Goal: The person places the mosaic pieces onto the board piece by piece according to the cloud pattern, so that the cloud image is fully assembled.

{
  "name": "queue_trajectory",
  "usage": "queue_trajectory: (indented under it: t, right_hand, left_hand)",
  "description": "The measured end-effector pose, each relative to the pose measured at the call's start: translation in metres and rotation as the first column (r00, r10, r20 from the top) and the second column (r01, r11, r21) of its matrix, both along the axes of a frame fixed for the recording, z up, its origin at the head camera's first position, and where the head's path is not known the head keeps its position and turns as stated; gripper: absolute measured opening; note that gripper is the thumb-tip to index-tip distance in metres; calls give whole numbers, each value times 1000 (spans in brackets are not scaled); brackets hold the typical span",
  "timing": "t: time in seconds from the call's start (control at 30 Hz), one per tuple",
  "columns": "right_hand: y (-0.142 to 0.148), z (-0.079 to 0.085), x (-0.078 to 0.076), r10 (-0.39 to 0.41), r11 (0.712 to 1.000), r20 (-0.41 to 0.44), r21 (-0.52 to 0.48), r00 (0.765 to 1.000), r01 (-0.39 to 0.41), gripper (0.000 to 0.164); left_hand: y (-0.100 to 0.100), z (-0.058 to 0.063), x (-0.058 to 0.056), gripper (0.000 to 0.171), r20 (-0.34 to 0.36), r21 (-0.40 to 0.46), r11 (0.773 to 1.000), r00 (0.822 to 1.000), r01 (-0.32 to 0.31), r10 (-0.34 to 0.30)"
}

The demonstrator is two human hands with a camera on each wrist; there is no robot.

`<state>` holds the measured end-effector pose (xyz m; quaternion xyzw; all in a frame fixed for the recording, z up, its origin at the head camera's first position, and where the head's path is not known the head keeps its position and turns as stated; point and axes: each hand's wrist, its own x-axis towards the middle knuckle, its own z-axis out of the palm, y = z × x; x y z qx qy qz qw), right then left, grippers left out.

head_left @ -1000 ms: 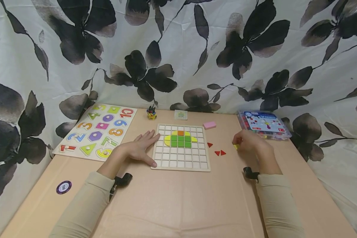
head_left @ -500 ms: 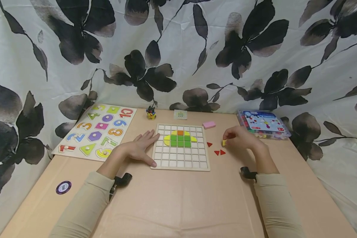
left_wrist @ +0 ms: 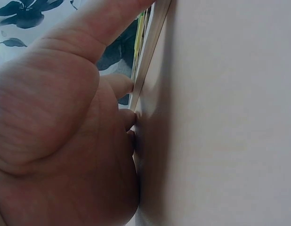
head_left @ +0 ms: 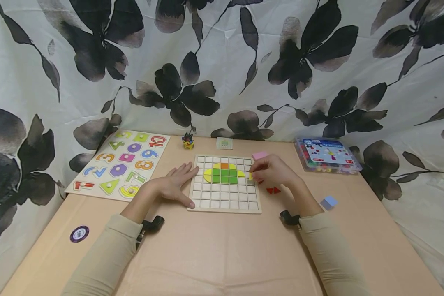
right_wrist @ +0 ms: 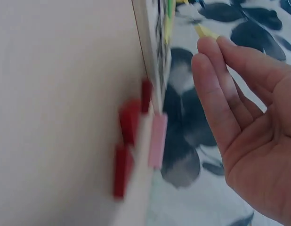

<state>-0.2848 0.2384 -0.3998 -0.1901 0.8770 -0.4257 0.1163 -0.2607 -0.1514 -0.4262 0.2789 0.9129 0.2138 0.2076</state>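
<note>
My left hand lies with fingers spread against the left edge of a white grid board, thumb at its lower corner. In the left wrist view the thumb and fingertips meet the board's wooden edge. Over the board's right side, my right hand pinches a small yellow piece between thumb and fingertips. Set in the grid are green squares, an orange square and yellow pieces around them. Red triangles lie beside the board, one partly hidden by the right hand.
A pink block and a clear plastic box stand back right, a blue block nearer. Behind the board are a pattern card and a small figurine. At left lie a number puzzle and a round chip.
My right hand has carried the yellow piece leftward from near the plastic box to the board's right edge. The blue block has come into sight behind it. My left hand stays put.
</note>
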Motion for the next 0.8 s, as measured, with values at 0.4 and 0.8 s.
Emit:
queue_trajectory:
  t: [0.4, 0.8]
  right_hand:
    - [-33, -12, -5, 101, 987, -26, 129, 995, -97, 11]
    - [-32, -15, -5, 115, 982, -62, 160, 991, -104, 23]
  left_hand:
    - [1, -1, 1, 131, 3, 0, 1000, 1000, 1, -1]
    - [0, -2, 0, 131, 4, 3, 1000, 1000, -4, 4]
